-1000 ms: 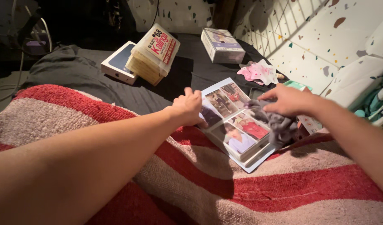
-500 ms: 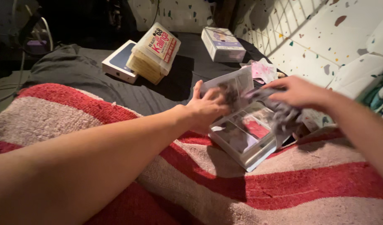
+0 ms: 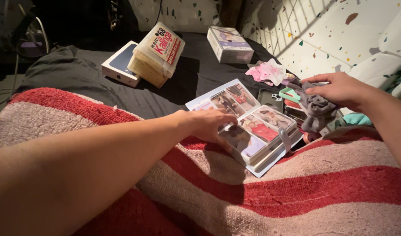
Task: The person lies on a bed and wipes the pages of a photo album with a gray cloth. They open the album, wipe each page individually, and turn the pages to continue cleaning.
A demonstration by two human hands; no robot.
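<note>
An open photo album (image 3: 253, 122) with plastic sleeves lies on a red and beige striped blanket (image 3: 261, 196). My left hand (image 3: 211, 124) rests flat on its left side, fingers spread over the near photos, holding nothing. To the right of the album, my right hand (image 3: 338, 89) is raised and shut on a crumpled grey cloth (image 3: 316, 111), which hangs down beside the album's right edge. A turned page lies flat at the album's far left.
On the dark sheet behind stand a white flat box (image 3: 117, 65), a plastic-wrapped stack of cards (image 3: 157, 54) leaning on it and a small white carton (image 3: 230, 43). Pink-stained tissue (image 3: 266, 72) and a dark phone (image 3: 270, 98) lie near the album. A speckled white wall is at right.
My left hand turned a page over to the left and now presses flat on the album. My right hand lifted the grey cloth off the photos and moved it right.
</note>
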